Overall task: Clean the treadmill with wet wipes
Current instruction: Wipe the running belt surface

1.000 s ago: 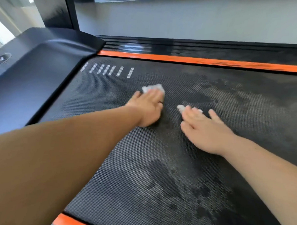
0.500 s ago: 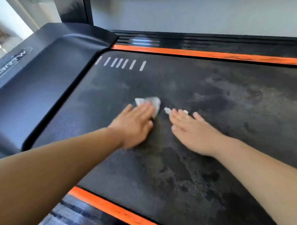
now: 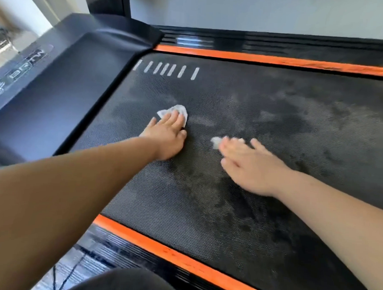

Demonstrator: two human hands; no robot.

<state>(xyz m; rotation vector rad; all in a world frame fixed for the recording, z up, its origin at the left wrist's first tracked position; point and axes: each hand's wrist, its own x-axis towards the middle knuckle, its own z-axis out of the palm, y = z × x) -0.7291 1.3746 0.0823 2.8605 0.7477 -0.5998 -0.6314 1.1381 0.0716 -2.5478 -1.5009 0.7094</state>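
You have one treadmill belt [image 3: 273, 126] in front of you and two hands on it: your left hand [image 3: 167, 137] just toward 9 o'clock of the view's centre, your right hand [image 3: 248, 162] toward 4 o'clock. There are two wet wipes, one per hand: the left wipe [image 3: 178, 109] shows at 12 o'clock of its fingers, the right wipe [image 3: 215, 142] at 10 o'clock of its fingers. Two orange strips edge the belt, the far strip [image 3: 254, 58] at 12 o'clock and the near strip [image 3: 182, 261] at 6 o'clock. Seven white marks [image 3: 167, 69] stand in one row at 11 o'clock. One black cover [image 3: 69, 75] lies at 9 o'clock.
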